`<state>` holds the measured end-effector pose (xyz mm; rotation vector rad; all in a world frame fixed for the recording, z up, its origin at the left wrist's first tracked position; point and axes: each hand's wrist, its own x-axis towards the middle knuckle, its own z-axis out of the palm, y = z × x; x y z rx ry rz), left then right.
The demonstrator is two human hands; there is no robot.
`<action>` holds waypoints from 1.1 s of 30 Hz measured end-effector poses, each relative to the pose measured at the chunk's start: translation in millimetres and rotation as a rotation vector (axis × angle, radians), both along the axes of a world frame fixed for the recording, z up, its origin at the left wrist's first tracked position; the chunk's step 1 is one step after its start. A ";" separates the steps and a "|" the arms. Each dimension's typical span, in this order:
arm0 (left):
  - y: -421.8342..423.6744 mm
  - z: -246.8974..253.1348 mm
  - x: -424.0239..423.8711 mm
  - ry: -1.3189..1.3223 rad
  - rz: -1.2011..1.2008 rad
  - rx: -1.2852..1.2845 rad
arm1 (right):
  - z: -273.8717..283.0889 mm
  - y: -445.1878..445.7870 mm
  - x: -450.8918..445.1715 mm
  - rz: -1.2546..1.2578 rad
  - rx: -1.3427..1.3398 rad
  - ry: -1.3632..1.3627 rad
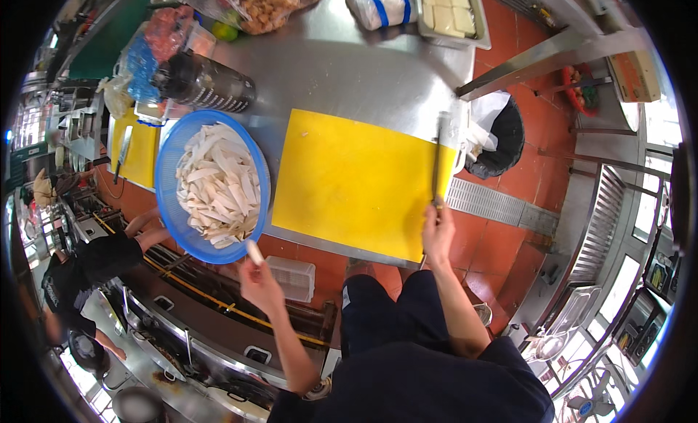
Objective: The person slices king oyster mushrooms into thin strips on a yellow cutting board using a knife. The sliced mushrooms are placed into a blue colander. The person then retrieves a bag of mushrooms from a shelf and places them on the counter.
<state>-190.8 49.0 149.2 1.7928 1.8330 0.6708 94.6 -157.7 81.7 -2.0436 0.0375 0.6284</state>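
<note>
My left hand (260,288) holds a pale cut piece of vegetable (254,254) between its fingertips, at the near edge of a blue plastic colander (167,205). Inside the colander lies a heap of similar whitish, slanting-cut pieces (221,177). My right hand (439,235) grips the handle of a knife (437,164), its blade pointing away from me along the right edge of a yellow cutting board (349,177). Only tiny specks lie on the board. Which vegetable the pieces come from I cannot tell.
Behind the colander lies a dark bottle (210,84). A tray of pale slabs (447,14) and a wrapped white bundle (376,6) sit at the steel table's (349,68) far end. A lined bin (504,134) stands right. Another person (103,265) is at the left.
</note>
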 end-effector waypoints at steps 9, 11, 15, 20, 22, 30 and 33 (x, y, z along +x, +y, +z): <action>72.6 93.3 63.6 -0.198 -0.249 0.144 | 36.9 61.9 -103.0 0.636 0.183 0.115; 72.2 92.5 92.3 -0.219 -0.355 0.055 | 22.3 60.9 -101.3 0.671 0.094 0.163; 96.5 86.1 180.1 -0.220 -0.612 -0.094 | -12.1 -5.8 -43.3 0.080 0.100 0.123; 164.1 29.8 360.6 -0.070 -1.036 -0.005 | 37.9 -84.1 12.3 -0.468 -0.041 -0.147; 186.8 2.0 449.2 0.037 -1.114 0.154 | 43.5 -103.1 -0.1 -0.464 -0.092 -0.260; 256.2 -69.7 633.8 0.518 -1.396 0.495 | 65.3 -96.6 -103.5 -0.558 -0.225 -0.076; 261.7 -80.8 634.2 0.579 -1.400 0.463 | 76.2 -75.1 -117.2 -0.476 -0.327 -0.052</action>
